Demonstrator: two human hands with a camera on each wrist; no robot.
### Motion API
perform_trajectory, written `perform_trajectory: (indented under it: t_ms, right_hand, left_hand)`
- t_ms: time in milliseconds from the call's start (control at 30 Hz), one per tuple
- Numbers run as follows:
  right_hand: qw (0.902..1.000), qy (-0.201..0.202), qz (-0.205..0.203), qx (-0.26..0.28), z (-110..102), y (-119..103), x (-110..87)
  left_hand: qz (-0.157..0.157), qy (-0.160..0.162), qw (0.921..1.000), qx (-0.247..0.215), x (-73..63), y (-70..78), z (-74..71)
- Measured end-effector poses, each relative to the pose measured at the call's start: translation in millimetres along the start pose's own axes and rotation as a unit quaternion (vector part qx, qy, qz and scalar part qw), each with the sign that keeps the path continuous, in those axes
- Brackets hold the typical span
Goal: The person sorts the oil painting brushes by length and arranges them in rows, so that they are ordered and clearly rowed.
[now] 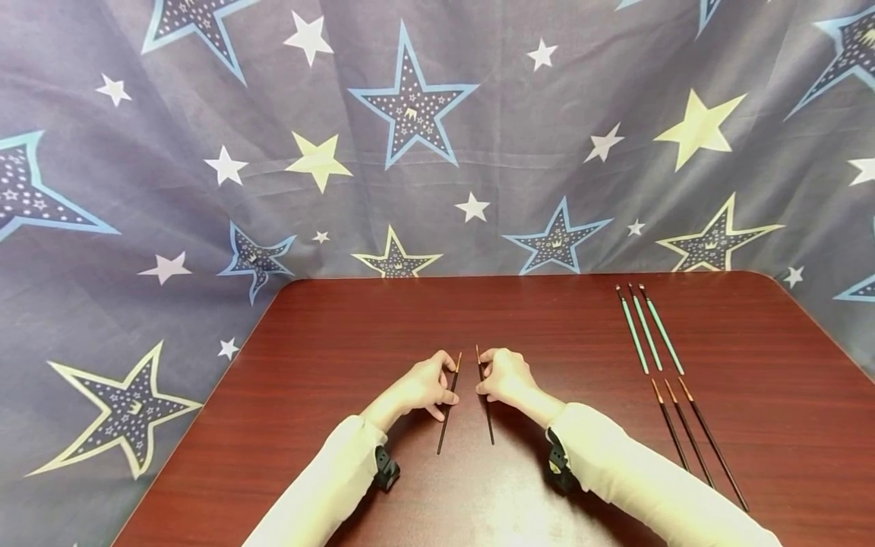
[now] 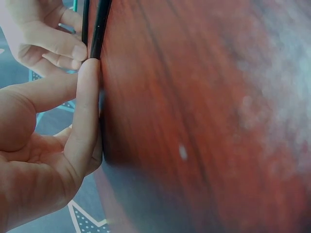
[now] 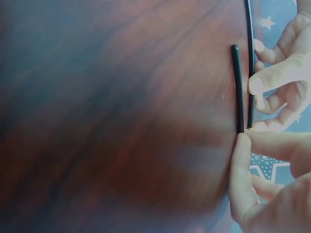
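Note:
Near the middle of the table, my left hand (image 1: 427, 385) holds a thin dark-handled paintbrush (image 1: 447, 414), its brown tip pointing to the far side. My right hand (image 1: 507, 377) holds a similar paintbrush (image 1: 488, 418) a short way to the right. Both brushes lie low over the tabletop, their tips leaning slightly toward each other. In the left wrist view, the left fingers (image 2: 87, 92) cover part of the near black handle (image 2: 100, 29). Thumb and finger of my right hand (image 3: 265, 194) meet at the black handle (image 3: 238, 92) in the right wrist view.
On the right of the reddish-brown table (image 1: 342, 327) lie three mint-handled paintbrushes (image 1: 645, 334) side by side. Nearer the front are three dark-handled paintbrushes (image 1: 697, 433) with brown tips; the right sleeve (image 1: 642, 463) hides some handle ends. A star-patterned curtain (image 1: 437, 197) hangs behind.

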State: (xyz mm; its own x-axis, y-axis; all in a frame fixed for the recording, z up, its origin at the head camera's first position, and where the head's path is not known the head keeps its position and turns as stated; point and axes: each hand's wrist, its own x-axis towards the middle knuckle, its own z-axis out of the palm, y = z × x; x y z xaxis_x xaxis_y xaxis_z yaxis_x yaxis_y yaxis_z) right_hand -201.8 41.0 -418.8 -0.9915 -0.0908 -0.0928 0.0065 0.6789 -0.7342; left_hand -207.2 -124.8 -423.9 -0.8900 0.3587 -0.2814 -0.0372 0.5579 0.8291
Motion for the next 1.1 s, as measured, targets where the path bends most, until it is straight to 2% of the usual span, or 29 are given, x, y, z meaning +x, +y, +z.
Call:
perform_trajectory:
  t_ms: [267, 467, 700, 900, 1100]
  right_hand:
    - [0.9999, -0.005, 0.01, 0.002, -0.8, 0.2, 2.3]
    - [0.9981, -0.018, 0.042, 0.041, -3.4, 1.3, 4.0]
    - [0.995, -0.029, 0.055, 0.078, -8.2, 2.9, 3.8]
    - [0.9901, -0.026, 0.052, 0.128, -21.3, 12.3, 1.0]
    - [0.9879, -0.029, 0.042, 0.146, -38.2, 26.4, -3.3]
  left_hand:
    - [-0.003, -0.002, 1.0, 0.001, -0.1, 0.5, -0.5]
    - [-0.003, -0.009, 1.0, -0.002, -1.0, 1.5, -0.3]
    - [-0.001, -0.011, 0.9999, -0.005, -1.4, 2.2, -1.2]
    - [0.001, -0.009, 1.0, -0.004, -0.8, 2.4, -1.2]
    - [-0.002, -0.012, 0.9999, -0.008, -0.5, 2.5, -1.7]
